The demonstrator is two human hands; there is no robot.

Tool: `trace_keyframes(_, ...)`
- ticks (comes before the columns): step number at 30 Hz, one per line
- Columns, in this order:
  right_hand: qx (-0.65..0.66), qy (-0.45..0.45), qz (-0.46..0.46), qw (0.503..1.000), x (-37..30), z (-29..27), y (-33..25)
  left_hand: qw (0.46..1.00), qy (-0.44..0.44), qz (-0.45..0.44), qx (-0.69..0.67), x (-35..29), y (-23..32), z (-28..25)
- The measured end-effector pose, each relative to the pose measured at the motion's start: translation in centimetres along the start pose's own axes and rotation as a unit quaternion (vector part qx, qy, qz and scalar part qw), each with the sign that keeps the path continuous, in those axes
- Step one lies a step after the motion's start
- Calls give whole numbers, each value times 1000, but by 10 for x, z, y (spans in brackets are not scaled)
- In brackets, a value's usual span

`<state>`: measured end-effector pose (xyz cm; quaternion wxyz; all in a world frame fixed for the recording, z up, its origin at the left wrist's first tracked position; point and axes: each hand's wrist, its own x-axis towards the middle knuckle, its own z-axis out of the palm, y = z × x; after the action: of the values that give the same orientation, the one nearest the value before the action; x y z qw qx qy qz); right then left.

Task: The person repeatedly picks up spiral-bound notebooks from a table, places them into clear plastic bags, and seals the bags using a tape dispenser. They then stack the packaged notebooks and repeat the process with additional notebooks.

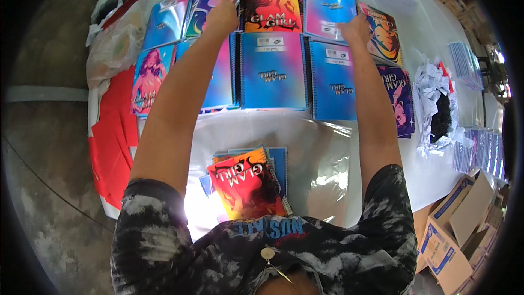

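Note:
Spiral notebooks lie in two rows of stacks across the table. My left hand [221, 17] is closed at the edge of a purple and yellow notebook [197, 21] in the far row; its fingertips are partly hidden. Farther right, my right hand [356, 30] pinches the edge of a notebook with a yellow and orange cover [386, 35], which sits tilted beside a blue notebook [329, 8]. Between my hands lies a red and yellow notebook [273, 8]. Blue-pink notebooks [273, 76] fill the near row. Close to my body rests a loose pile topped by a red-orange notebook [245, 183].
Crumpled plastic and paper [117, 49] and red sheets [114, 147] cover the table's left edge. Crumpled white wrapping [434, 104] lies at the right. More notebook stacks [464, 65] stand beyond it. An open cardboard box [447, 240] sits at lower right.

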<state>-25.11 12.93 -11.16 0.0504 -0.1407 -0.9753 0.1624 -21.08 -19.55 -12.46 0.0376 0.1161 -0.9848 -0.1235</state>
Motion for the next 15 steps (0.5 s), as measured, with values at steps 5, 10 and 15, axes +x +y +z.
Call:
trace_keyframes(5,475,134,-289,820,-12,-49,13,935,221,30,-275,-76,-38,-85)
trace_keyframes(10,517,128,-340,775,-118,-149,11,920,295,-140,-217,-296,-48,-112)
trace_keyframes(15,623,134,-311,705,-183,-178,-5,-136,299,-356,875,-385,-81,-86)
